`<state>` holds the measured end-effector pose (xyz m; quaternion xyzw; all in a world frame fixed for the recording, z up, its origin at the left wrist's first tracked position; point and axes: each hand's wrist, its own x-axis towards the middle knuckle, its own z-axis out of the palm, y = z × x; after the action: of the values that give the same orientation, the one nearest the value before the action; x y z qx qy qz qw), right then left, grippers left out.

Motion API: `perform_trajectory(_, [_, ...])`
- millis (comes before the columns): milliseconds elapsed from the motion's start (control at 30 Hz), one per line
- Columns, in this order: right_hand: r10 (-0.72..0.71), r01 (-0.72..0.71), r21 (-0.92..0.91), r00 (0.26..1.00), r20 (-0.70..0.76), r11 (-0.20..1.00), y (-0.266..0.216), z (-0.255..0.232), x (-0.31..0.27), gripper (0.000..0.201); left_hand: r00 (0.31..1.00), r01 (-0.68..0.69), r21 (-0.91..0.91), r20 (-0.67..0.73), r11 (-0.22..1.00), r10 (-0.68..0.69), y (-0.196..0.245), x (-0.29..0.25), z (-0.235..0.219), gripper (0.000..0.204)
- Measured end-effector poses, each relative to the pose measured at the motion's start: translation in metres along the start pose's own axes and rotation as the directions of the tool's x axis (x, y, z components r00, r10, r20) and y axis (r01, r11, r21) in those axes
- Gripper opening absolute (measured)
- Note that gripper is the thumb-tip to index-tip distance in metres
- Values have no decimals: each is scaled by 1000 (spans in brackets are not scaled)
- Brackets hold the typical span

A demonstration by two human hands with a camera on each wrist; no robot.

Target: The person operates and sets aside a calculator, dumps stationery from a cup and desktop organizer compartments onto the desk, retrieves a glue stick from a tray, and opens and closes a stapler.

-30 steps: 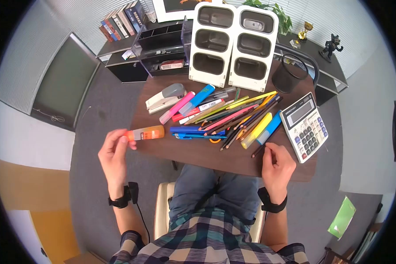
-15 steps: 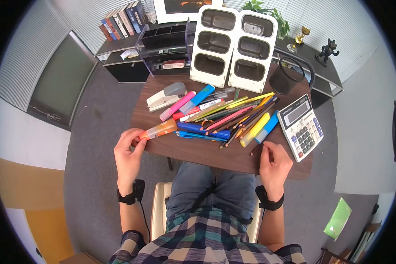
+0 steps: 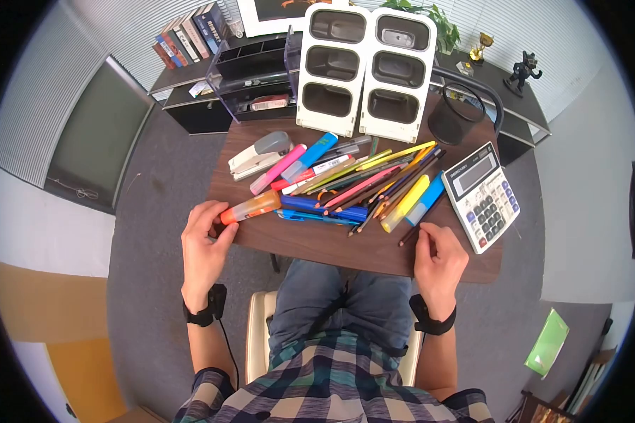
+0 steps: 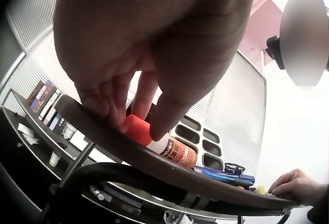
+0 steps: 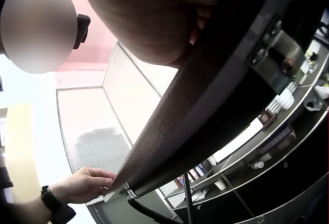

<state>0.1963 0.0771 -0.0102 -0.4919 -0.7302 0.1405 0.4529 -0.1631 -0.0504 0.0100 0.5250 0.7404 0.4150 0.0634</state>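
My left hand pinches the orange cap of a glue bottle between thumb and fingers. In the left wrist view the glue bottle lies along the table's edge, its red-orange cap between my fingertips. Its far end meets the blue pens. At the table's front edge rests my right hand, fingers loosely curled and holding nothing, beside the tip of a dark pencil. A yellow highlighter and a blue highlighter lie just beyond it.
Coloured pencils and markers pile up mid-table. A stapler lies left, a calculator right. Behind stand two white three-compartment organisers, a black mesh pen cup and a clear-sided desk rack.
My left hand has brought the glue bottle rightward from the table's left edge, up against the blue pens, its grip still on the cap. My right hand has stayed in place.
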Motion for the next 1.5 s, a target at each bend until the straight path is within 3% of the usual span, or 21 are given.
perform_trajectory(200, [2,-2,5,1000,6,1000,0,-1,1,11,1000,-8,66,16,998,7,8,6,-5,36])
perform_trajectory(400, [5,-5,11,1000,13,1000,0,-1,0,12,988,-152,114,32,982,149,1,49,-13,37])
perform_trajectory(533, [-12,12,-11,1000,10,1000,-1,0,1,12,972,-180,97,172,979,161,7,92,-9,45])
perform_trajectory(633, [-7,8,-18,1000,11,1000,-2,-1,2,11,954,-136,118,284,984,98,15,115,1,45])
perform_trajectory(733, [-4,5,-24,1000,20,1000,-2,-1,2,11,913,-206,70,374,976,166,6,129,14,46])
perform_trajectory(800, [-5,5,-29,1000,29,1000,-2,-1,2,11,883,-291,86,408,953,233,2,134,20,39])
perform_trajectory(900, [28,-28,-13,999,39,1000,-4,-4,1,11,850,-261,120,499,958,170,4,141,16,31])
perform_trajectory(1033, [131,-133,87,991,25,987,0,-10,-2,10,869,-279,53,439,959,228,-6,139,17,26])
perform_trajectory(1133, [196,-196,148,980,19,969,3,-15,-4,11,910,-204,89,385,975,155,-11,139,12,29])
perform_trajectory(1200, [258,-243,308,966,-10,920,3,-16,-5,12,941,-174,108,311,979,133,-11,140,7,31])
perform_trajectory(1300, [316,-301,356,948,16,885,-12,-28,-2,15,960,-101,54,266,993,83,16,133,-10,29])
perform_trajectory(1333, [316,-300,354,949,14,886,-23,-33,3,15,960,-102,52,266,993,85,27,127,-16,29])
perform_trajectory(1400, [305,-375,538,927,217,755,-51,-38,11,25,946,-148,-104,274,984,171,52,110,-26,30])
perform_trajectory(1433, [194,-314,606,947,258,731,-54,-30,11,37,943,-152,-111,280,982,177,66,101,-30,30])
perform_trajectory(1467, [80,-259,670,955,286,696,-59,-21,12,50,912,-105,-193,372,976,172,80,92,-34,31])
perform_trajectory(1500, [66,-315,718,933,353,620,-71,-13,16,62,870,-50,-268,461,962,174,87,83,-35,32])
